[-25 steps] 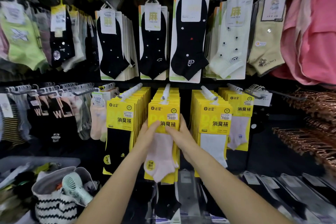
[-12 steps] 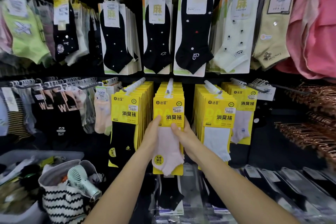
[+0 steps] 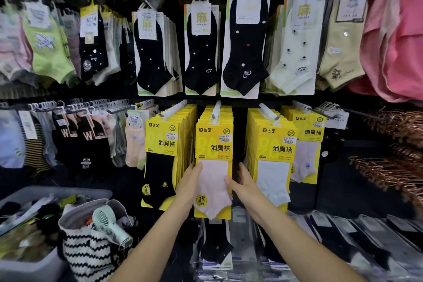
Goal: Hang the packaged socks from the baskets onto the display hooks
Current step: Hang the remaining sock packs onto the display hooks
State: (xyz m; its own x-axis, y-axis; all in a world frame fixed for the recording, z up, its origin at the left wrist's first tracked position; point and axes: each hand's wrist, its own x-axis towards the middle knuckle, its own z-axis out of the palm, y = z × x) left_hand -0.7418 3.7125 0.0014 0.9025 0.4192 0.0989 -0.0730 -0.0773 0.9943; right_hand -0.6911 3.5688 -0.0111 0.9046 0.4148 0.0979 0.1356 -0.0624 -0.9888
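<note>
Two hands on one pack | yellow sock pack (image 3: 214, 144), pink sock, hangs frontmost on middle white hook (image 3: 216, 109) | left hand (image 3: 190, 182) pinches its left edge, thumb in front | right hand (image 3: 246, 186) pinches right edge, thumb on sock | grey basket (image 3: 34, 268) low left, beside striped bag (image 3: 87, 256) holding green fan (image 3: 107, 222)

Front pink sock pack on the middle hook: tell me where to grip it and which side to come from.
Grip the pink sock pack by its two side edges, coming from the front, as the left hand and right hand do. It is a flat card hanging upright on the hook, with more packs behind, so it likely slides only forwards.
</note>
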